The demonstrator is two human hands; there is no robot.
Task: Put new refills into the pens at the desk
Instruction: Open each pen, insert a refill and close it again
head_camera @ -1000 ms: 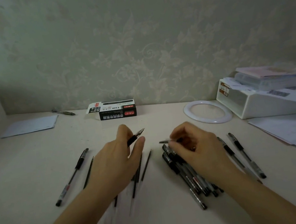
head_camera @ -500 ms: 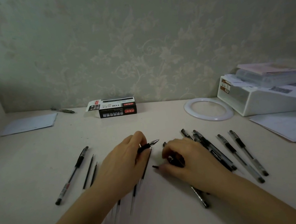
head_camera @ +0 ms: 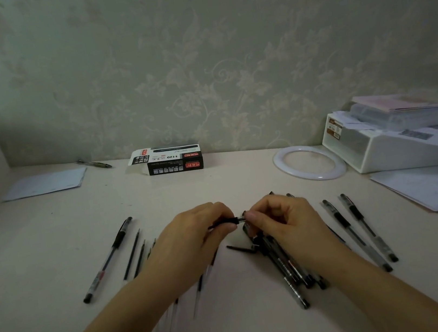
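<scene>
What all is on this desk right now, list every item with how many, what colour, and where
Held pen: one, black, between both hands.
Pen pile: several, black and clear, under the right hand.
Pens: two, clear with black grips, right of the pile.
Pen: one, clear and black, far left.
Loose refills: several, dark, beside it.
Refill box: one, black and white, by the wall.
Ring: one, white, back right.
Organiser: one, white, far right.
Left hand: grips the held pen.
Right hand: pinches its tip.

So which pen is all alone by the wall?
The small dark pen at the back left, beside the paper sheet. All the other pens lie near the hands.
</scene>
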